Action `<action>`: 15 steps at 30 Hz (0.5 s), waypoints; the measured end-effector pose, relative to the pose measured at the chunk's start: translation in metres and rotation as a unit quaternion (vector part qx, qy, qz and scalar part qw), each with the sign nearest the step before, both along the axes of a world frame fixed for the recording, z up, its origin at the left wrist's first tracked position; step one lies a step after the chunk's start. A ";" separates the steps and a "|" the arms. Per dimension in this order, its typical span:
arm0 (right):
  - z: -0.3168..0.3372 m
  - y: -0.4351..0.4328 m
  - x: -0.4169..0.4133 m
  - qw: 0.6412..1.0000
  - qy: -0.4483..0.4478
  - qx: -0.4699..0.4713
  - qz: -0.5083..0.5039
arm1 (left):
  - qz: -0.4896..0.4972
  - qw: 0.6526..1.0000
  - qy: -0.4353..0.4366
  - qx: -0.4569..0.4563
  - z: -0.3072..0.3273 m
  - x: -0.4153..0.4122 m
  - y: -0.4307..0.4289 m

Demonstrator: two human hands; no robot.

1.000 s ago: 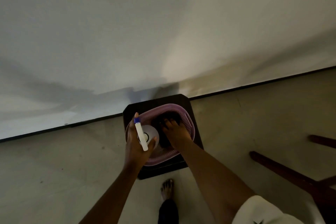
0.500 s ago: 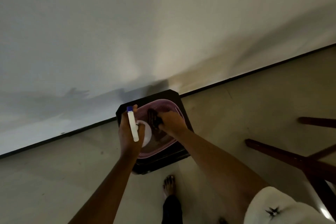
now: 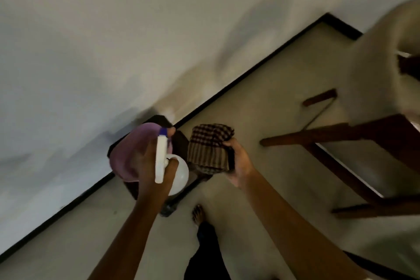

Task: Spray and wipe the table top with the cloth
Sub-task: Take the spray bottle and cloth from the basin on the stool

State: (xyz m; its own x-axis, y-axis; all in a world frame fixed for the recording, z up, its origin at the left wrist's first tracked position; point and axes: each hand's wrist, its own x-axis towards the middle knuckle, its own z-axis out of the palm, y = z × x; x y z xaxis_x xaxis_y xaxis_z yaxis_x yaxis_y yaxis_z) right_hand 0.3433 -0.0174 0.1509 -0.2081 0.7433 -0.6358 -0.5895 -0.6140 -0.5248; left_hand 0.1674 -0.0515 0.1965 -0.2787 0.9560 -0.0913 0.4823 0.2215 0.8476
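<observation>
My left hand grips a white spray bottle with a long white trigger head and a blue nozzle tip, held above a purple basket. My right hand holds a folded brown checked cloth, lifted clear of the basket and to its right. The basket sits on a small dark stool against the wall. No table top is clearly in view.
A white wall with a black skirting line runs diagonally. A chair with dark wooden legs and a pale seat stands at the right. My bare foot is on the pale floor below the stool.
My right hand has lifted the checked cloth out of the purple basket and moved it right. The view has swung to the right, bringing the chair into sight. My left hand keeps the bottle.
</observation>
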 end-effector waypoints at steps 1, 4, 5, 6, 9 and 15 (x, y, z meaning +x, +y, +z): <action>0.012 -0.018 0.022 0.999 0.013 0.014 -0.026 | -0.034 0.999 0.002 0.012 0.006 0.023 -0.013; 0.041 -0.076 0.090 0.994 0.031 0.056 -0.085 | -0.119 0.992 -0.027 0.026 0.027 0.092 -0.057; 0.049 -0.099 0.116 0.991 0.039 0.082 -0.103 | -0.150 0.988 -0.032 0.028 0.031 0.117 -0.074; 0.057 -0.124 0.142 0.986 0.051 0.106 -0.117 | -0.174 0.984 -0.032 0.027 0.038 0.144 -0.092; 0.072 -0.204 0.216 0.968 0.099 0.164 -0.161 | -0.220 0.974 -0.021 0.056 0.051 0.219 -0.153; 0.103 -0.371 0.345 0.945 0.033 0.154 -0.286 | -0.310 0.946 -0.096 -0.015 0.076 0.359 -0.263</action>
State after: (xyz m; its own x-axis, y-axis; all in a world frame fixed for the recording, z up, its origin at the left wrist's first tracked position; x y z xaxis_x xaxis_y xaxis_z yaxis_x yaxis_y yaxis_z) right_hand 0.6887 -0.3887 0.2536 0.2525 0.8937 -0.3709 -0.8165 -0.0089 -0.5773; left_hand 0.5265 -0.3146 0.2722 0.3591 0.9265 -0.1124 0.3648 -0.0285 0.9306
